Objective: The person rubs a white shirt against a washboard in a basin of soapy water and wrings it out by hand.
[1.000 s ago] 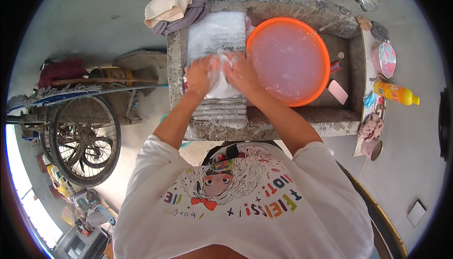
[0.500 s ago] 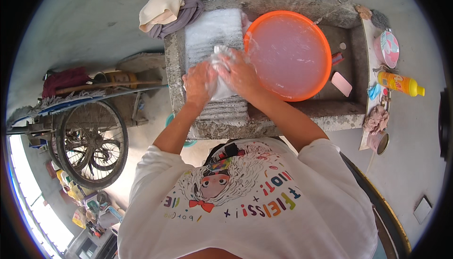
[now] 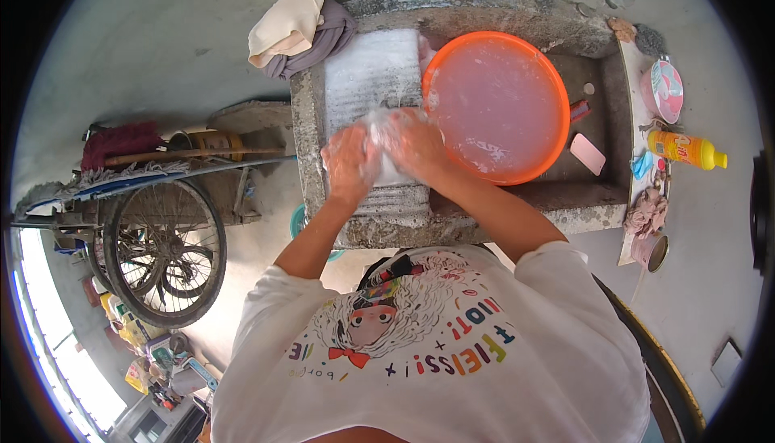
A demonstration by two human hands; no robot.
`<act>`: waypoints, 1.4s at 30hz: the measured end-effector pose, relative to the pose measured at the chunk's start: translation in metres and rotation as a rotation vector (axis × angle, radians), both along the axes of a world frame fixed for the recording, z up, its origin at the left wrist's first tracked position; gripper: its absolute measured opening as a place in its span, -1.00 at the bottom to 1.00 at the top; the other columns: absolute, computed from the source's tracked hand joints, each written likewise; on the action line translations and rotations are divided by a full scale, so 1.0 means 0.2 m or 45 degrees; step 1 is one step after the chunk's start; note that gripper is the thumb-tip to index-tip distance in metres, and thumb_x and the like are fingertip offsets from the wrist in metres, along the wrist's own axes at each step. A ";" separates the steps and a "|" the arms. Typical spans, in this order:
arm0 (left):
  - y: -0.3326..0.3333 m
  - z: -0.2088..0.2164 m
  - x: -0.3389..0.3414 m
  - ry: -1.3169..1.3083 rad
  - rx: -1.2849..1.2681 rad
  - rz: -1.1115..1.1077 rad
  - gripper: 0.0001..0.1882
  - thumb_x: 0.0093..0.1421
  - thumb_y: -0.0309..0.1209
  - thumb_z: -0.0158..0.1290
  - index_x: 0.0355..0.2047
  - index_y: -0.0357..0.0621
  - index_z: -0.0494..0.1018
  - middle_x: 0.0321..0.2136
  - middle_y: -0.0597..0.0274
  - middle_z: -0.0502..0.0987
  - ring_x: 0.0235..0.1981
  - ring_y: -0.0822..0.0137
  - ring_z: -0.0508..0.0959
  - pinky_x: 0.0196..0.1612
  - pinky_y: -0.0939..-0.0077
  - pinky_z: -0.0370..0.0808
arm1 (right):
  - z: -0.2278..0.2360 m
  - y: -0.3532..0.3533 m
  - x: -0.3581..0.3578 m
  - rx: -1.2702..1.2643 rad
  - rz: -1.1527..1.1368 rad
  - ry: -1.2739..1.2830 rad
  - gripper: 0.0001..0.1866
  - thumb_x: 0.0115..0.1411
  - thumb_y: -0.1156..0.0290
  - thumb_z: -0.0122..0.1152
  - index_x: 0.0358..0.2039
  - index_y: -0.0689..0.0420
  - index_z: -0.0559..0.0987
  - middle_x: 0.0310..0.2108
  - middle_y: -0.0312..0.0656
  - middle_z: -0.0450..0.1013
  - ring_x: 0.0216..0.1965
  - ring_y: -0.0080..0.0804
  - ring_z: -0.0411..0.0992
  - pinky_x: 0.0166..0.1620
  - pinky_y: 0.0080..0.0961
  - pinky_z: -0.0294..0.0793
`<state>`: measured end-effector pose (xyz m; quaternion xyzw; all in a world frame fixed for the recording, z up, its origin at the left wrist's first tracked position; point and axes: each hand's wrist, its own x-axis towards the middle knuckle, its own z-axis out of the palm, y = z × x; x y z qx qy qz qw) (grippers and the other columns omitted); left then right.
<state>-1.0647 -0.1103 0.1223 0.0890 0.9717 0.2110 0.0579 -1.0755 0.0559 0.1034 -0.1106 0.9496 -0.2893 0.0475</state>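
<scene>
My left hand (image 3: 350,162) and my right hand (image 3: 414,147) are close together over the ridged concrete washboard (image 3: 395,205). Bunched between them is a wet, soapy white cloth (image 3: 391,172), gripped from both sides. Motion blurs the fingertips and the cloth's upper part. White suds (image 3: 371,52) coat the washboard's far part, beyond my hands. Just right of my right hand stands a round orange basin (image 3: 563,112) filled with cloudy water.
A cream cloth (image 3: 286,27) and a grey cloth (image 3: 324,42) lie at the far left corner. The concrete trough (image 3: 601,189) holds a pink bar (image 3: 588,154). A yellow bottle (image 3: 682,149) and pink bowl (image 3: 665,91) are along the right ledge. A wheel (image 3: 165,249) stands left.
My hands have shifted slightly with the white cloth, which is now bunched more tightly between them. The whole view has moved a little, so the surroundings sit lower.
</scene>
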 end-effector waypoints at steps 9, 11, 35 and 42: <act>0.02 -0.19 -0.42 0.235 -0.261 0.173 -0.73 0.27 -0.33 -0.11 -0.05 -0.05 0.40 -0.05 0.15 0.50 0.00 0.02 0.42 0.03 -0.04 0.28 | -0.11 -0.12 -0.49 -0.019 -0.219 0.284 -0.66 0.20 0.24 -0.03 -0.09 0.13 0.50 0.01 -0.07 0.42 0.14 -0.17 0.29 0.12 0.04 0.17; 0.01 -0.23 -0.39 0.178 -0.250 0.203 -0.74 0.28 -0.31 -0.12 -0.06 -0.01 0.41 -0.08 0.15 0.52 -0.02 0.02 0.43 0.00 -0.05 0.29 | -0.29 -0.12 -0.40 -0.045 -0.140 0.112 -0.67 0.18 0.23 0.00 -0.12 0.12 0.50 -0.03 -0.05 0.43 0.12 -0.20 0.31 0.08 0.06 0.19; 0.00 -0.13 -0.20 0.487 -0.037 -0.028 -0.79 0.14 -0.37 -0.01 -0.20 -0.04 0.44 -0.28 0.13 0.51 -0.16 0.10 0.50 -0.02 0.14 0.31 | -0.09 -0.09 -0.09 0.018 -0.003 0.314 -0.65 0.16 0.26 0.08 -0.05 0.07 0.47 -0.01 -0.11 0.39 0.11 -0.15 0.31 0.10 0.04 0.17; 0.09 -0.03 -0.21 -0.137 0.192 0.142 -0.70 0.24 -0.22 -0.11 -0.15 -0.10 0.46 -0.17 0.00 0.52 -0.13 0.04 0.50 0.06 0.03 0.27 | -0.22 0.00 -0.14 -0.050 0.246 0.434 -0.73 0.11 0.30 0.15 -0.16 0.05 0.56 0.01 -0.11 0.41 0.09 -0.18 0.35 0.14 0.05 0.20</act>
